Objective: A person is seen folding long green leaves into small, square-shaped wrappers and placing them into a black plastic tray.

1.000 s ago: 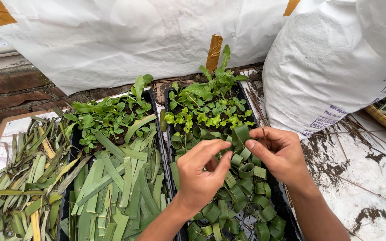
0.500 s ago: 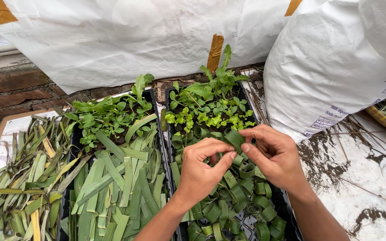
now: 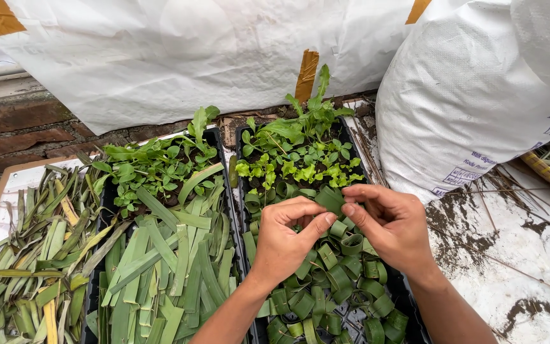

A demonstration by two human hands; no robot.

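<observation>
My left hand (image 3: 286, 236) and my right hand (image 3: 391, 224) meet over the right black seedling tray (image 3: 400, 294). Together they pinch a folded green leaf strip (image 3: 330, 200) between thumbs and fingertips, just above the tray. Below them the tray's cells hold several rolled leaf rings (image 3: 333, 280). Small green seedlings (image 3: 297, 153) grow in the tray's far half.
A left black tray (image 3: 216, 137) holds seedlings at the back and a pile of flat cut leaf strips (image 3: 160, 274). Loose long leaves (image 3: 27, 255) lie on a white board at far left. White sacks (image 3: 479, 89) stand behind and to the right, beside a dirty white surface (image 3: 523, 280).
Both hands have lowered slightly toward the tray while working the leaf strip between their fingers; the strip now sits lower and more folded.
</observation>
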